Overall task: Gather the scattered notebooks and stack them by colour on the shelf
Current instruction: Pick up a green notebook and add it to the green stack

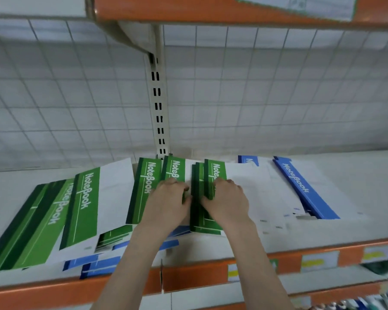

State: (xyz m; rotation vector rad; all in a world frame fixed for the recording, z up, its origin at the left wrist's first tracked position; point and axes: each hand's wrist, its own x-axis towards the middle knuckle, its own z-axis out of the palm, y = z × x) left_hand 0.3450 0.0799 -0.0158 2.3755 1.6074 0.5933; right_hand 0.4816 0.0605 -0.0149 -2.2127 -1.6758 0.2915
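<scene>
Nearest the camera runs the orange shelf edge (pixel 211 271) with its yellow price labels (pixel 316 262). Just behind it, blue notebooks (pixel 94 266) poke out from under a slanted heap of green notebooks (pixel 54 218) on the left, so the colours are still mixed there.

Further in, both forearms reach to the middle of the shelf. The left hand (pixel 168 200) has its fingers curled round the edge of a green notebook (pixel 143 189). The right hand (pixel 227 198) curls its fingers over the spine of a small green stack (pixel 202 211). The two thumbs nearly meet at the gap between them.

To the right, well apart from the hands, a fanned row of blue-spined notebooks (pixel 300 186) lies flat. Behind everything stand the slotted post (pixel 158 104) and the wire grid back (pixel 278 86).

The covers look slick. If the hands push the green books together unevenly, the stack will likely fan out, or the books may slide forward off the shelf lip. The buried blue ones could also get swept into the green pile.
</scene>
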